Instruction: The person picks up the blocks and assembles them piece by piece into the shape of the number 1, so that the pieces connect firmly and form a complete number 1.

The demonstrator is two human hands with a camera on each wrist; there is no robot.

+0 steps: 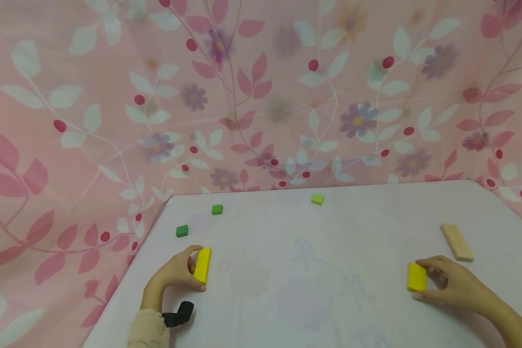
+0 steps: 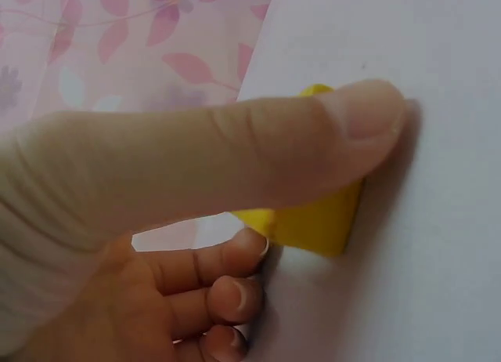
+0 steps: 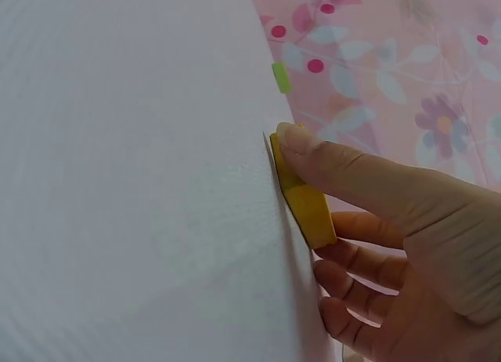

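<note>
At the left of the table, my left hand (image 1: pixel 177 270) pinches a long yellow block (image 1: pixel 202 266) between the thumb at its near end and a finger at its far end. In the left wrist view the thumb covers much of that yellow block (image 2: pixel 317 221). Over on the right, my right hand (image 1: pixel 454 285) grips a shorter yellow block (image 1: pixel 416 277) by its near and far ends. The right wrist view has this yellow block (image 3: pixel 309 213) low at the white tabletop, thumb on one end and fingers behind it.
Two dark green blocks (image 1: pixel 182 231) (image 1: pixel 217 210) lie beyond my left hand. A light green block (image 1: pixel 317 199) sits near the back edge. Just past my right hand lies a plain wooden plank (image 1: pixel 457 242). A pink floral curtain (image 1: pixel 261 96) hangs behind the white table (image 1: pixel 287 241).
</note>
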